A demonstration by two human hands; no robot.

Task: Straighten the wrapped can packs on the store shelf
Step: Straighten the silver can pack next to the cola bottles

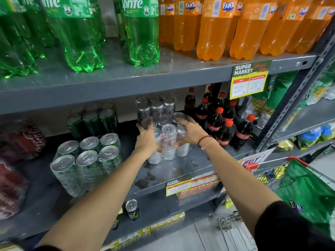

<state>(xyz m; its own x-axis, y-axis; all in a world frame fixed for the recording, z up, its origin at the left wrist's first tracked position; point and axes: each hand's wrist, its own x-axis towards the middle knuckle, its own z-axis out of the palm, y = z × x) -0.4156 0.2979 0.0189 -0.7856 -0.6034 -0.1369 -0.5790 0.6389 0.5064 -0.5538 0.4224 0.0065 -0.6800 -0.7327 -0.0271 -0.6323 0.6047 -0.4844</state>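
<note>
A shrink-wrapped pack of silver cans [168,140] stands on the middle grey shelf [181,167]. My left hand [146,138] grips its left side and my right hand [192,132] grips its right side near the top. Behind it sits a second wrapped pack of silver cans [155,105]. To the left, a wrapped pack of green cans [87,160] stands near the shelf front at a slight angle, with another green can pack [92,122] behind it. Wrapped red can packs [21,142] lie at the far left, blurred.
Small cola bottles [223,120] crowd right beside the silver pack. Large green [81,33] and orange bottles [213,28] fill the shelf above. A price sign [249,80] hangs from that shelf's edge. A loose can [132,209] stands on the lower shelf. A shopping cart [299,180] is at right.
</note>
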